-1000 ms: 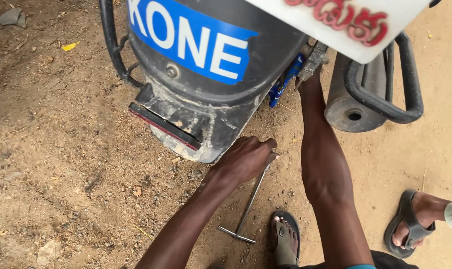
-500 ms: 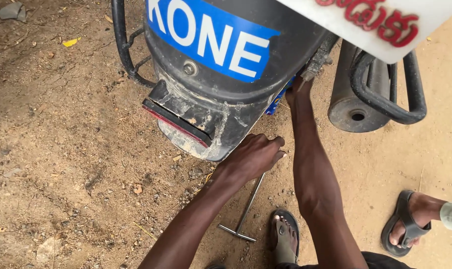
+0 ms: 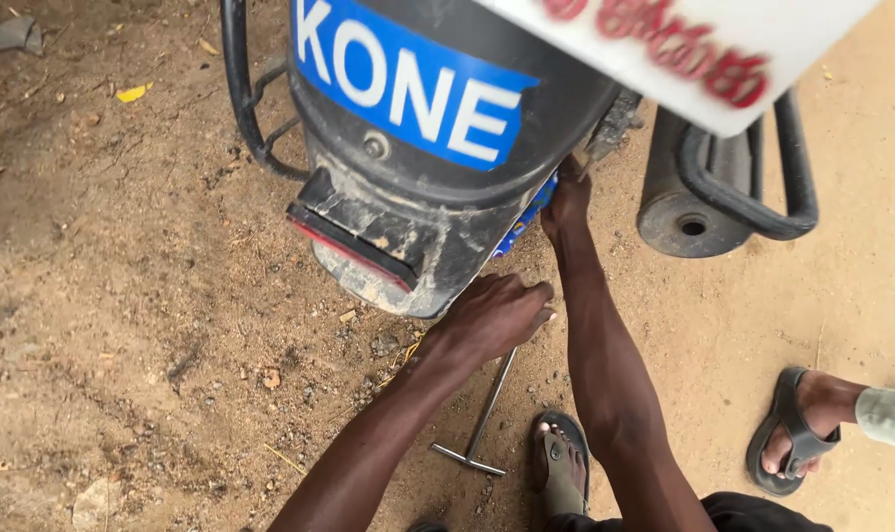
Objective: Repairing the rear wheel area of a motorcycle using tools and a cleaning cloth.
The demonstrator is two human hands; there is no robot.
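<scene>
Matt dusty plastic mudguard (image 3: 418, 212), dull steel T-wrench (image 3: 482, 424), rough dry dirt ground (image 3: 122, 296)

A yellow leaf (image 3: 132, 93) and a grey stone (image 3: 14, 33) lie on the dirt ground (image 3: 122, 296) (upper left); another person's sandalled foot (image 3: 800, 429) stands right

place: outdoor roadside repair spot — bare dirt ground (image 3: 122, 296) | motorcycle rear mudguard (image 3: 418, 227) | T-handle wrench (image 3: 482, 424) lying in the dust

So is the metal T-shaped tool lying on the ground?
Yes, the T-handled tool lies on the dirt ground, its upper end hidden under the left hand.
</scene>
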